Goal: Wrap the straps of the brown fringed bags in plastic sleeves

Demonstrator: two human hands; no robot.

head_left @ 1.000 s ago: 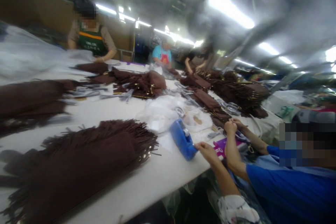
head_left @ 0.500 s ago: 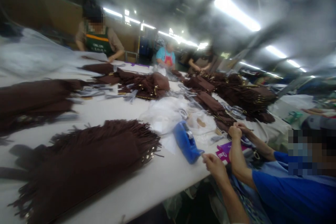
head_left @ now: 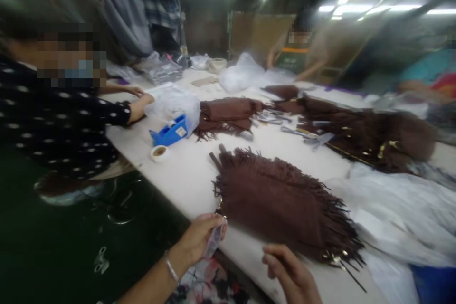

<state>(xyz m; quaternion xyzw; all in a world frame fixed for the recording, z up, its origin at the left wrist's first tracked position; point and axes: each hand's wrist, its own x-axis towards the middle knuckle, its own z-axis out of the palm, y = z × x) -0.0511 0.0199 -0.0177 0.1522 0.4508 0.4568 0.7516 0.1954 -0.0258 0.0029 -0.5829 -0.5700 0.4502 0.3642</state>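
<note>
A dark brown fringed bag [head_left: 274, 199] with gold metal fittings lies flat on the white table in front of me. At its near left corner, by the gold fittings, my left hand [head_left: 201, 237] is closed on a piece of clear plastic wrap [head_left: 213, 242]. Whether the hand also grips the bag's fittings I cannot tell. My right hand [head_left: 294, 273] is over the table's near edge, just below the bag and apart from it. Its fingers are bent toward the thumb in a pinch, and anything between them is too small or blurred to make out.
Left of the bag are a blue tape dispenser [head_left: 171, 132] and a tape roll [head_left: 159, 153]. More brown bags [head_left: 231, 109] lie farther back. White plastic bags [head_left: 402, 209] spread at the right. A co-worker in a dotted top [head_left: 53, 114] works at the left, others across the table.
The view has swung left. My right hand has left the blue tape dispenser at the right and is now near the bag's front edge. My left hand has come into view, holding plastic wrap.
</note>
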